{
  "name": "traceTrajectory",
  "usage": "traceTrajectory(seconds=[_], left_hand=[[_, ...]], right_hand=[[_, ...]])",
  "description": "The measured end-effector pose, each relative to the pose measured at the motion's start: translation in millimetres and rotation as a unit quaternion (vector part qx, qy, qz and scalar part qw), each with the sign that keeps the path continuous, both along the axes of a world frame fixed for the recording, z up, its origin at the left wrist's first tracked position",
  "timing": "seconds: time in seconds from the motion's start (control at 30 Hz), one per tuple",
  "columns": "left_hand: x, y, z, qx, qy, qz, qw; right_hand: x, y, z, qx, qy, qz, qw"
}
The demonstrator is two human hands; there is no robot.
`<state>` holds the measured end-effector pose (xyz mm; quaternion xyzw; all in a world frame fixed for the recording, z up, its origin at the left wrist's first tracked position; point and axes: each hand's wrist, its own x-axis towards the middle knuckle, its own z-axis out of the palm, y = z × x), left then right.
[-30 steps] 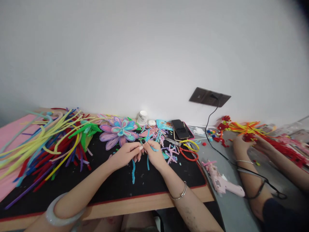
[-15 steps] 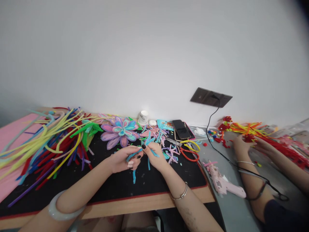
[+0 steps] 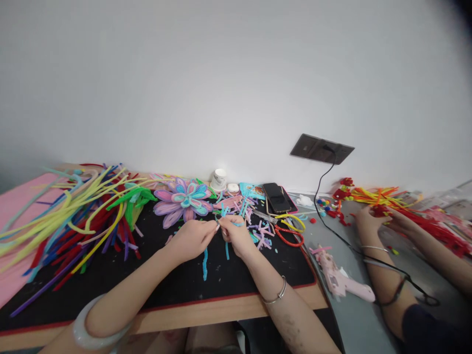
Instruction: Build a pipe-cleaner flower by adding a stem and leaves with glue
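My left hand [image 3: 193, 239] is closed, its fingertips pinched against those of my right hand [image 3: 237, 237]. Between them I hold blue pipe cleaners [image 3: 224, 211] that stick up and out past my right hand. One blue strand [image 3: 205, 265] hangs below my left hand, and a shorter one shows under my right. The exact point where the fingers grip is partly hidden. Just behind my left hand lies a large purple, pink and blue pipe cleaner flower [image 3: 184, 199]. Short pink and purple pipe cleaner pieces [image 3: 262, 233] are scattered beside my right hand.
To the left is a heap of coloured pipe cleaners [image 3: 92, 211]. Scissors [image 3: 289, 228], phones [image 3: 277, 197] and a paper cup [image 3: 219, 179] are behind. A pink glue gun [image 3: 342, 281] and black cord [image 3: 341, 239] lie right, near a co-worker's hands [image 3: 370, 223] holding something red.
My left hand has rolled over so its back now faces up, and its fingers have closed in toward my right fingertips. The blue pipe cleaners have shifted slightly between my hands.
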<state>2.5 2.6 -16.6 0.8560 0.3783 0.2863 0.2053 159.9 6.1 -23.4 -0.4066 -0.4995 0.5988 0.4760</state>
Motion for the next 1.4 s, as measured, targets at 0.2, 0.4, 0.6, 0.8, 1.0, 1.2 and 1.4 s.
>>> traceTrajectory(seconds=[0.2,0.4,0.6,0.8,1.0,1.2,1.4], left_hand=[[1.5,-0.6,-0.3,-0.066,-0.037,-0.006,0.997],[2.6,0.5,-5.8,-0.486,-0.299,-0.11,0.814],[-0.1,-1.2,-6.3,-0.581,-0.375,-0.127,0.711],[7.9,-3.7,-1.4,-0.449,-0.344,-0.072,0.821],[3.6,-0.1,-0.9,-0.087,-0.061,0.007,0.994],[-0.1,-0.1,-3.9,0.066,0.045,0.019,0.997],[2.6,-1.1,0.5,-0.376,-0.219,-0.055,0.899]], right_hand=[[-2.5,-0.2,-2.5,-0.017,0.022,0.007,1.0],[9.0,-1.7,1.5,0.144,-0.077,0.045,0.986],[11.4,-5.6,7.5,0.235,-0.175,0.025,0.956],[8.8,-3.5,5.6,0.198,-0.159,-0.023,0.967],[1.0,0.1,1.4,0.022,-0.046,-0.027,0.998],[-4.0,-0.3,-0.3,-0.046,-0.024,-0.02,0.998],[3.1,-2.1,3.0,0.052,-0.058,0.002,0.997]])
